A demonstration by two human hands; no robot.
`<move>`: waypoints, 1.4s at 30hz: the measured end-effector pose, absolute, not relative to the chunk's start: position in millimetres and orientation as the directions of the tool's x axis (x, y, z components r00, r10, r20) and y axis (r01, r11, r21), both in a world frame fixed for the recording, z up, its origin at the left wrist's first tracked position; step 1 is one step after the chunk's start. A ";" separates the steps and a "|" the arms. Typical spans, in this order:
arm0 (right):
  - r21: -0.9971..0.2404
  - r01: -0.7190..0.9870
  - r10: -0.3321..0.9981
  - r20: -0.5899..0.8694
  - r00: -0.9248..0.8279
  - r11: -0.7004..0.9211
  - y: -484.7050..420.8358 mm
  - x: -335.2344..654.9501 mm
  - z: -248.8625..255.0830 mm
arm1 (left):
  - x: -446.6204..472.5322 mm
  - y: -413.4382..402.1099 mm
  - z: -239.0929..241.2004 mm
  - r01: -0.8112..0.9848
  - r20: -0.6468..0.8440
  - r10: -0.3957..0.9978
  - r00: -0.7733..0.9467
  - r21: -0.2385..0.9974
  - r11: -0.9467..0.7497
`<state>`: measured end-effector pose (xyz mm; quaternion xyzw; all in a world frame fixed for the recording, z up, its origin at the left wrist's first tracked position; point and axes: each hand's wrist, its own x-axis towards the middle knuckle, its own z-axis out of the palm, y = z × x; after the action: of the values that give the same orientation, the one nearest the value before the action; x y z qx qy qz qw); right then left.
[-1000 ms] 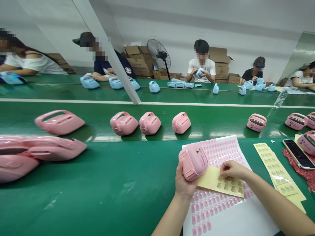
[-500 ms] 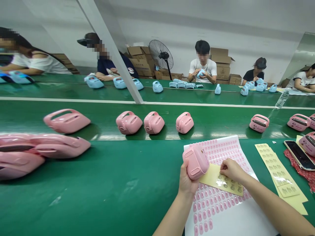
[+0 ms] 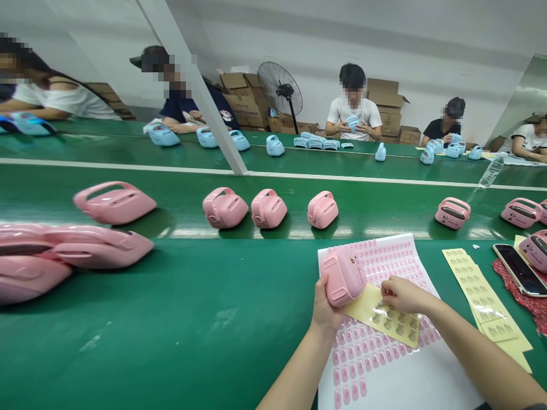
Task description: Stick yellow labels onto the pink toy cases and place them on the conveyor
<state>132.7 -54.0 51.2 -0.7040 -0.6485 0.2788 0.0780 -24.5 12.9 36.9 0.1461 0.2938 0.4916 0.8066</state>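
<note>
My left hand is wrapped around a pink plastic housing, tilted, with small dark printing near its upper right. A yellow sticker sheet with rows of small dark-print labels reaches out from beneath the housing. Over the upper edge of that sheet, my right hand is closed, thumb and fingertips pinched together; what sits between them is too small to make out. Under both hands lies a large white sheet covered with rows of pink oval stickers.
More yellow sticker sheets, a phone and a red mesh cloth lie at right. Pink housings stand along the green belt, others at left. Beyond a pale divider, several co-workers sit by blue housings. A post slants down.
The yellow sheet has tilted slightly, its right end lower. My left hand and the pink housing have shifted a little; the right hand still pinches at the sheet's upper edge.
</note>
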 end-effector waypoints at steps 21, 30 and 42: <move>-0.702 0.669 0.967 -0.224 0.117 -0.244 -71.6 117.3 30.2 | -25.1 6.1 39.1 -0.657 -0.307 0.885 0.350 0.593 0.465; -0.995 0.052 0.986 -0.071 0.153 -0.080 -63.0 122.2 67.8 | -23.2 -2.2 32.7 -0.623 -0.170 0.952 0.256 0.724 0.297; -0.968 0.246 0.963 0.015 0.268 -0.054 -42.1 97.1 72.2 | -21.2 -8.7 27.3 -0.624 -0.132 0.961 0.243 0.737 0.259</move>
<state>97.1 -42.1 72.2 -0.6270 -0.4821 0.3657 0.4907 -21.2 -8.7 27.3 0.2833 0.2969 0.5387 0.7358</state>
